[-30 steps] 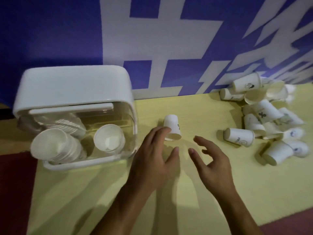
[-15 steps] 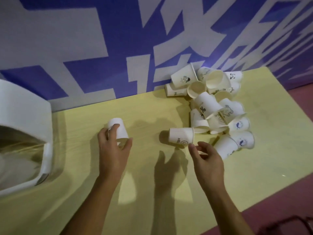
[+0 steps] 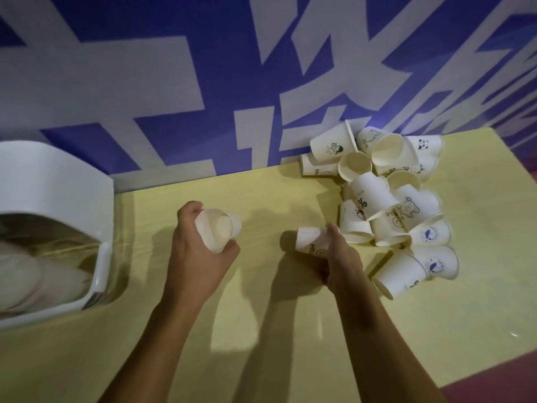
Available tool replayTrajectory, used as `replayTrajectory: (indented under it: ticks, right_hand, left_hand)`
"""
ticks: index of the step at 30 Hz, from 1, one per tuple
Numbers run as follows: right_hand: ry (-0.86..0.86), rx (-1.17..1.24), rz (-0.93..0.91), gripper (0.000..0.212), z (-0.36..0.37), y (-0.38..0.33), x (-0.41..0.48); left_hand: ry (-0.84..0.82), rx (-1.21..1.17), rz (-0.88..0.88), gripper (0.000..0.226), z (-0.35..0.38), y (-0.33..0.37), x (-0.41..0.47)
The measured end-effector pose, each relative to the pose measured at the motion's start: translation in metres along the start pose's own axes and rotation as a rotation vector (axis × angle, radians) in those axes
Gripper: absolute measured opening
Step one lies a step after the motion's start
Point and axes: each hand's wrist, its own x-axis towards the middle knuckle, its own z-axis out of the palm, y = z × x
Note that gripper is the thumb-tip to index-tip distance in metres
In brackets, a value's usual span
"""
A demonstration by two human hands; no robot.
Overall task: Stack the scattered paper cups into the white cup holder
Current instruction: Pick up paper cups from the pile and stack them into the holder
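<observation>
Two white paper cups gripped: left hand (image 3: 200,254) closed around mouth-toward-camera cup (image 3: 217,230); right hand (image 3: 341,257) clasping sideways cup (image 3: 309,239); cup pile (image 3: 395,199) at 2 o'clock.

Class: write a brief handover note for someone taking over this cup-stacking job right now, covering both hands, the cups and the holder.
Left hand: holds one paper cup, lifted off the yellow table.
Right hand: closing on a tipped cup printed HELLO; grip not confirmed.
White cup holder: at the left edge, with cups already stacked inside.
Left: nest these two, load them, then clear the cup pile at back right.
</observation>
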Motion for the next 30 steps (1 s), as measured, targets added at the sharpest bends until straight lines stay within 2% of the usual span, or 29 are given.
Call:
replayTrajectory:
  ticks: [5, 10, 14, 21, 26, 30]
  right_hand:
    - [-0.006, -0.053, -0.072, 0.043, 0.007, 0.001, -0.015]
    - [0.007, -0.203, -0.459, 0.052, 0.022, 0.016, -0.055]
    - [-0.094, -0.247, -0.615, 0.064, 0.039, 0.034, -0.103]
    - [-0.340, -0.293, -0.798, 0.046, 0.097, 0.082, -0.207]
    - [-0.457, -0.275, -0.848, 0.074, 0.144, 0.123, -0.258]
    - [-0.452, -0.365, -0.971, 0.077, 0.166, 0.141, -0.278]
  left_hand:
    - [-0.006, -0.021, 0.055, 0.075, -0.028, -0.009, -0.008]
    - [-0.006, -0.087, 0.066, 0.077, -0.065, -0.022, -0.023]
    - [0.020, -0.128, 0.087, 0.077, -0.108, -0.040, -0.043]
    - [0.087, -0.225, 0.083, 0.080, -0.203, -0.083, -0.079]
    - [0.136, -0.297, 0.088, 0.078, -0.265, -0.122, -0.081]
    - [0.168, -0.387, 0.109, 0.072, -0.288, -0.137, -0.072]
